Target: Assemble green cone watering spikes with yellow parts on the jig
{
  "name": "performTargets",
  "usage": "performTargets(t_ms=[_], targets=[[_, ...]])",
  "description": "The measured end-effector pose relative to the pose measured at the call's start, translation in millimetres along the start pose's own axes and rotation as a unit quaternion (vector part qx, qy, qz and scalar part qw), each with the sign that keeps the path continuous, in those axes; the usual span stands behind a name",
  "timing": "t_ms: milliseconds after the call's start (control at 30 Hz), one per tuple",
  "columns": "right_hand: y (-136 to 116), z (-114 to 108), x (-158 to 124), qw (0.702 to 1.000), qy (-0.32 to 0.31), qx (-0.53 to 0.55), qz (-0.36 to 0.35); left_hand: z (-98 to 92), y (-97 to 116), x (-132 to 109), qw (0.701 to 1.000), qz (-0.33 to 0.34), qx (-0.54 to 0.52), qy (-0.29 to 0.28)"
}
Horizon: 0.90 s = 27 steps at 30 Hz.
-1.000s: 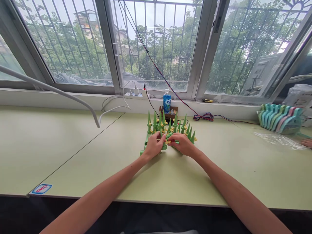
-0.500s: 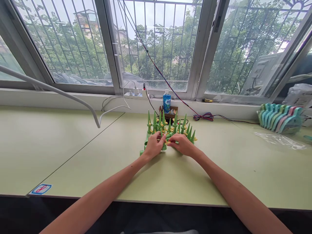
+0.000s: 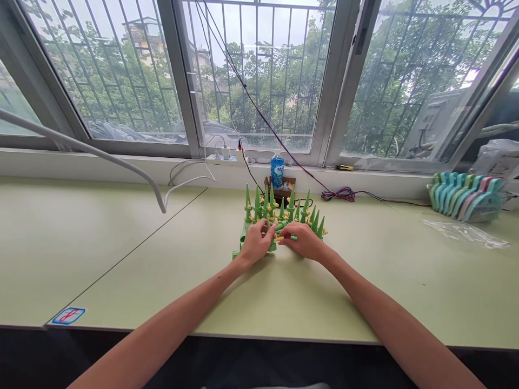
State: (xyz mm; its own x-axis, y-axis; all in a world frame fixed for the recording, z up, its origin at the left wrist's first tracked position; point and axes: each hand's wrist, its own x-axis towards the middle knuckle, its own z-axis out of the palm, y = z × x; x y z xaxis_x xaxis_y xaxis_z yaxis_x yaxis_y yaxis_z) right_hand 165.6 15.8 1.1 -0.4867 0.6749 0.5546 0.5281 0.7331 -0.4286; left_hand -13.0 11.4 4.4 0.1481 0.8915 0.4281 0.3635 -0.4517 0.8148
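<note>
My left hand [image 3: 254, 243] is closed around a green plant watering spike [image 3: 272, 247] low over the table, its cone pointing up between the fingers. From the right, my right hand [image 3: 303, 239] pinches a small yellow valve [image 3: 278, 238] at the spike's side. How far the valve sits in the spike is hidden by the fingers. Just behind both hands stand several upright green spikes [image 3: 291, 204] with yellow valves on them. More green tubular parts [image 3: 235, 254] lie beside my left wrist, partly covered by it.
A blue liquid bottle [image 3: 277, 170] and a small brown box [image 3: 289, 182] stand behind the spikes. Bundled wire [image 3: 339, 193] lies to their right. Farther right are a plastic bag [image 3: 466, 232] and a row of pastel-coloured items [image 3: 466, 197]. A white cable [image 3: 133, 165] arches over the left side.
Slightly more of the yellow valve shows between my hands, and my right fingers have shifted a little. My left hand stays in place around the spike.
</note>
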Motion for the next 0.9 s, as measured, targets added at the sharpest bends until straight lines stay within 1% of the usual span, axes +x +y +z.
performTargets(t_ms=[133,333,700,900], targets=[[-0.4,-0.5,-0.4,1.0,0.002,0.003,0.005,0.1,0.6,-0.1,1.0,0.002,0.001,0.0],[-0.3,-0.2,-0.3,1.0,-0.016,-0.003,0.005,0.1,0.9,-0.1,1.0,0.011,0.004,0.001],[0.6,0.2,0.1,0.998,-0.041,-0.048,-0.002,-0.7,3.4,-0.8,1.0,0.011,-0.012,-0.003],[-5.2,-1.8,1.1,0.999,-0.032,-0.014,0.009,-2.9,5.7,-0.8,1.0,-0.004,-0.017,-0.004]])
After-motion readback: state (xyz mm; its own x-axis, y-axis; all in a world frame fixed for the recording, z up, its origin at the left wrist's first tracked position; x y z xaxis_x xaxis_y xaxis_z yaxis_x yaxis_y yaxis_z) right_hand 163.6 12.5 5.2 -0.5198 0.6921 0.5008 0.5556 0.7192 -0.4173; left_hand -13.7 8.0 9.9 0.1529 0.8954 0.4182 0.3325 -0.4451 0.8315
